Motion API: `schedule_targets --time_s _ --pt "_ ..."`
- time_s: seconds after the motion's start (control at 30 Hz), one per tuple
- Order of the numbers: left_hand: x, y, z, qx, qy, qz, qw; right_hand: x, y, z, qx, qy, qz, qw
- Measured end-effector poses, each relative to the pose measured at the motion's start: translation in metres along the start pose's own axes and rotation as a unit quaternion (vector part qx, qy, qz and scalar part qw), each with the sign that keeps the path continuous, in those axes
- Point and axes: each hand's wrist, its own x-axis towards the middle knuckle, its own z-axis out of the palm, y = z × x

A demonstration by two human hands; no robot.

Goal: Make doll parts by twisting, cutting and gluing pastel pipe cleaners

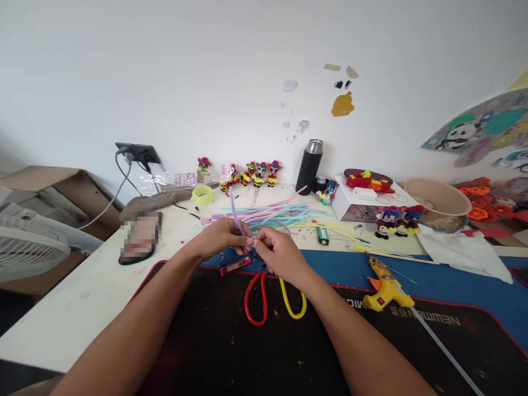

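Note:
A lavender pipe cleaner [234, 212] is pinched between my two hands, its one end standing up and its other part curving off to the right. My left hand [225, 236] grips it with thumb and forefinger. Close against it, my right hand [278, 250] pinches the same pipe cleaner, and the spot where they meet is partly hidden by the fingers. Just below lie scissors with one red and one yellow handle [256, 316], their blades covered by my hands. A small pink packet [235, 267] rests under my left hand. Behind, pink, blue and purple pipe cleaners [284, 210] are heaped.
A yellow glue gun [385, 289] lies on the black mat [231, 352] at right. Small pipe-cleaner dolls [259, 174], a black thermos [309, 168] and a white box [355, 208] stand along the wall. At left are yellow tape [202, 194], a phone [140, 239] and a fan [31, 242].

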Motion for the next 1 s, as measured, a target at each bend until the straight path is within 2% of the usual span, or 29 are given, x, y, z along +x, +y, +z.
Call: schedule_targets --time_s 0.13,0.27,0.4,0.6,0.77,1.0 --pt "0.002 -0.001 0.006 -0.038 0.021 0.024 0.999 0.001 0.004 0.001 0.052 0.018 0.018 0.998" --pt "0.006 -0.004 0.011 -0.110 0.074 0.053 0.990 0.001 0.003 0.002 0.113 0.025 0.032 0.993" --pt "0.007 -0.004 0.012 -0.145 0.106 0.061 0.982 0.001 0.002 0.004 0.123 0.021 0.035 0.992" --pt "0.007 -0.005 0.013 -0.152 0.108 0.070 0.980 0.002 0.002 0.004 0.147 0.038 0.047 0.987" --pt "0.009 -0.009 0.017 -0.147 0.091 0.071 0.982 0.002 0.000 0.003 0.158 0.052 0.044 0.985" --pt "0.008 -0.011 0.017 -0.191 0.048 0.038 0.980 0.001 -0.004 0.002 0.168 0.048 0.033 0.984"
